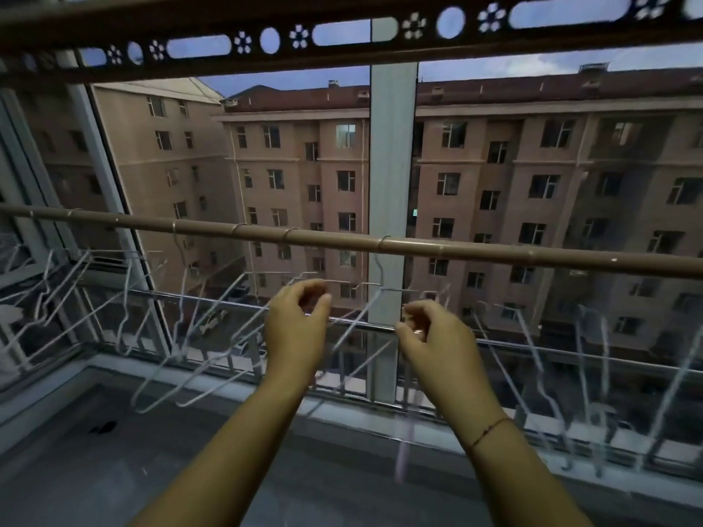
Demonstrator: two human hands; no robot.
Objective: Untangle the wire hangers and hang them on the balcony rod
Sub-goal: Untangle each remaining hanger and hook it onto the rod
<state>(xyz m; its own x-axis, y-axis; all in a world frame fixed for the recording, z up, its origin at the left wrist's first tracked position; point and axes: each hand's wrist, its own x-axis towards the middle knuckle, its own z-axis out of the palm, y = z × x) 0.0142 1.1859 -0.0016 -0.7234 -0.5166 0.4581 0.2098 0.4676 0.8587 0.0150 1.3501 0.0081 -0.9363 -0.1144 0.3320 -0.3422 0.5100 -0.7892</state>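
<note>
The left hand [295, 325] has its fingers [310, 289] bent like a hook, with a gap between them and the thumb. A thin wire runs right by the tips, but I cannot tell if they touch it. The right hand [431, 336] has its fingertips [412, 311] curled in close to the thumb. A blurry pale strip [401, 450] hangs down under this hand, and I cannot tell if the hand holds it. A thin dark thread [489, 431] goes round the right wrist.

Both hands are up in front of a metal railing [570, 353] and a big window. A wide pale window post [392, 165] stands behind the gap between the hands. Big pink houses [494, 165] with many windows fill the view outside. High up is a dark bar [342, 57] with flower holes cut in it. A grey floor [114, 469] lies below the arms.

The brown rod [494, 255] goes across, just above the hands. One wire hanger [355, 321] is hooked on it above the gap between the hands. Its neck comes down between them, and one side slants down just beside the left thumb. More hangers [171, 355] hang from the rod on the left, tilted and crossing each other. On the right are blurry pale wire shapes [582, 336], too fuzzy to make out
</note>
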